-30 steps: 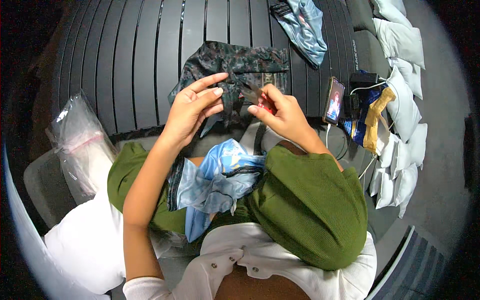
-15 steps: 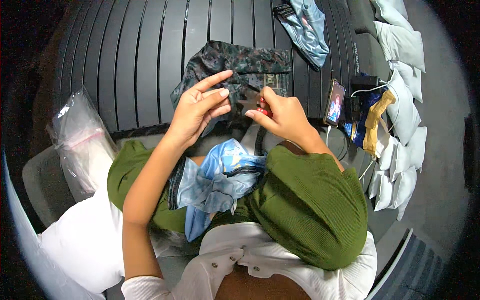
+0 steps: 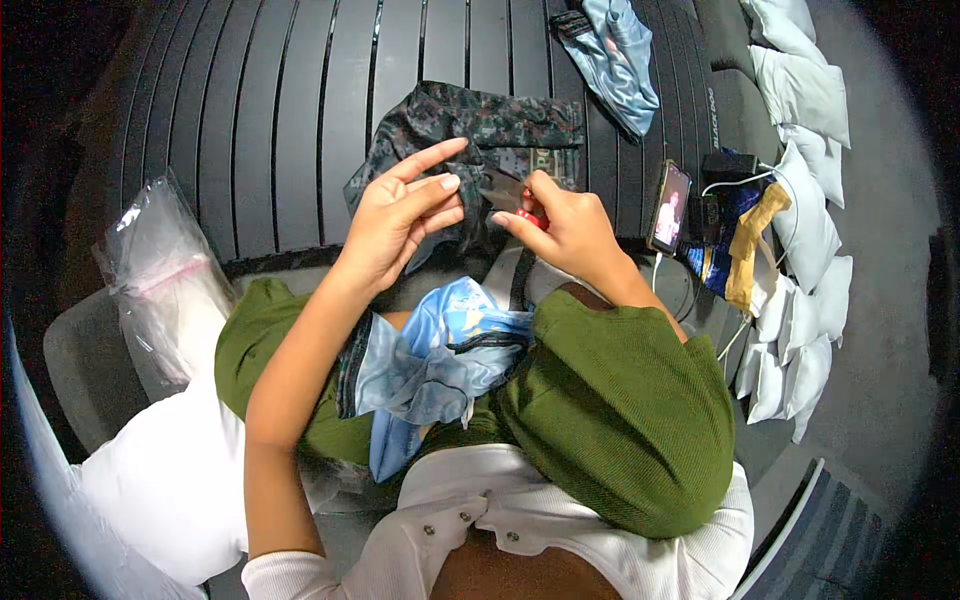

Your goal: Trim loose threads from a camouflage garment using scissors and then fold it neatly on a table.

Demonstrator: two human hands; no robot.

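A dark camouflage-patterned garment [image 3: 470, 125] lies on the black slatted table [image 3: 270, 120] in front of me. My left hand [image 3: 405, 215] hovers over its near edge with the fingers spread and the forefinger stretched out; a thin thread may run from it, too fine to be sure. My right hand [image 3: 560, 220] is pinched on a small red object [image 3: 530, 217] just above the same edge. The two hands are a short gap apart. A light blue fabric piece [image 3: 440, 370] rests bunched in my lap between my green-clad knees.
Another light blue garment [image 3: 615, 55] lies at the table's far right. A phone [image 3: 668, 207] stands at the right edge with cables and a yellowish cloth [image 3: 750, 245] beside it. White stuffed packets [image 3: 800, 100] line the right side. A clear plastic bag [image 3: 165, 275] sits left.
Both hands have lifted slightly away from me over the camouflage garment. The left fingers have spread wider and the right hand stays pinched on the small red object.
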